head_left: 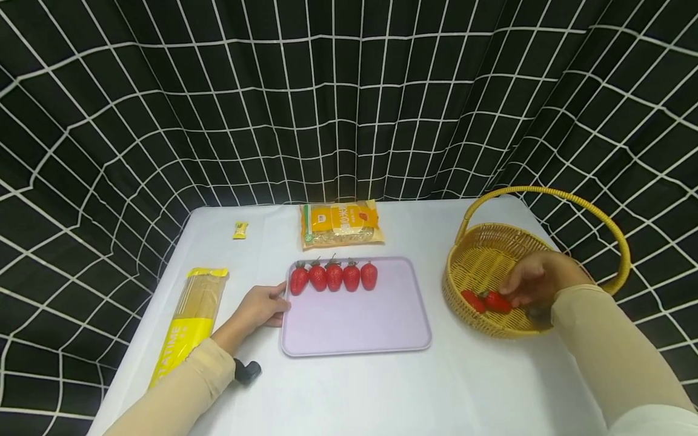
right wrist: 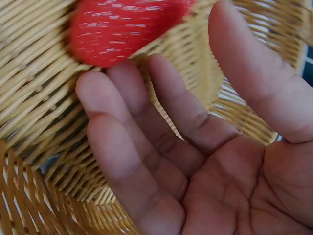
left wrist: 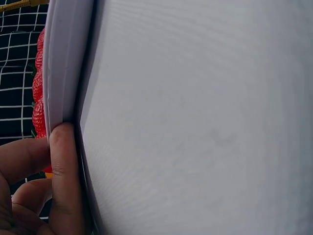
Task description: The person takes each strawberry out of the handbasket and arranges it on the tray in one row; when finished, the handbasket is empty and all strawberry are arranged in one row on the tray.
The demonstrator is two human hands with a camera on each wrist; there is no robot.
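Observation:
In the head view, a pale lilac tray (head_left: 357, 324) carries several strawberries (head_left: 334, 277) in a row along its far left edge. My left hand (head_left: 263, 304) pinches the tray's left rim, with fingers (left wrist: 63, 156) against the rim in the left wrist view. At the right, my right hand (head_left: 537, 277) reaches into a wicker basket (head_left: 451, 284). Two strawberries (head_left: 497, 301) show on the basket's bottom, beside the fingertips. In the right wrist view, a strawberry (right wrist: 122, 32) is right at the fingertips, while the thumb stands well apart from the fingers.
The basket's tall handle (head_left: 594, 215) arches over the right forearm. Behind the tray lies an orange food packet (head_left: 342, 224). A small yellow wrapped piece (head_left: 240, 230) lies at the back left. Near the left forearm are a long yellow pack (head_left: 191, 321) and a black object (head_left: 248, 371).

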